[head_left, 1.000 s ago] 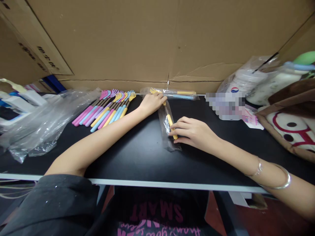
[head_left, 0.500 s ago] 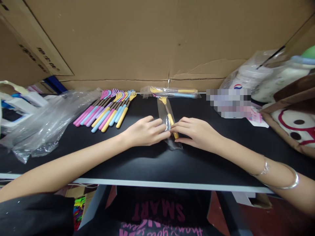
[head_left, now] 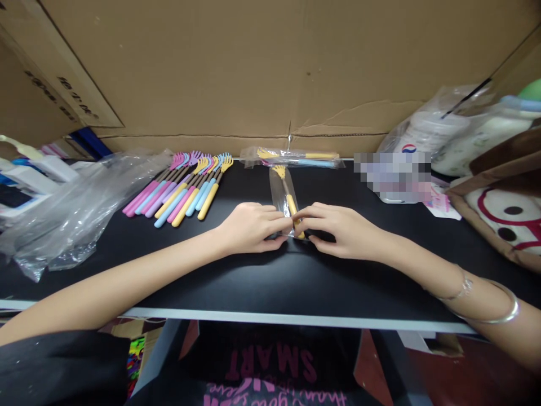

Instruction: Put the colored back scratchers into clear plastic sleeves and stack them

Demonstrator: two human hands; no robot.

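Observation:
A back scratcher point(head_left: 290, 202) with a yellow hand-shaped head and yellow handle lies inside a clear plastic bag point(head_left: 276, 194), its head pointing away from me. My left hand point(head_left: 257, 227) pinches the bag's near end between thumb and fingers. From the other side, my right hand point(head_left: 340, 228) curls its fingertips onto the bag over the handle's end, its thumb slightly apart from them. Left of my hands lie several loose back scratchers point(head_left: 186, 192) in pink, blue, purple and yellow. Bagged back scratchers point(head_left: 302, 158) rest behind, along the cardboard wall.
Crumpled clear plastic point(head_left: 80, 203) lies at the left beside white stands point(head_left: 31, 180). On the right are a blurred-out package point(head_left: 393, 175), a wrapped white cup point(head_left: 435, 132) and a brown fabric item point(head_left: 486, 186). A cardboard wall point(head_left: 253, 67) closes off the table's back.
The bag's near end, which stuck out toward me, is now drawn back between my hands. My left thumb has come into view under it, and my right thumb has moved off the handle.

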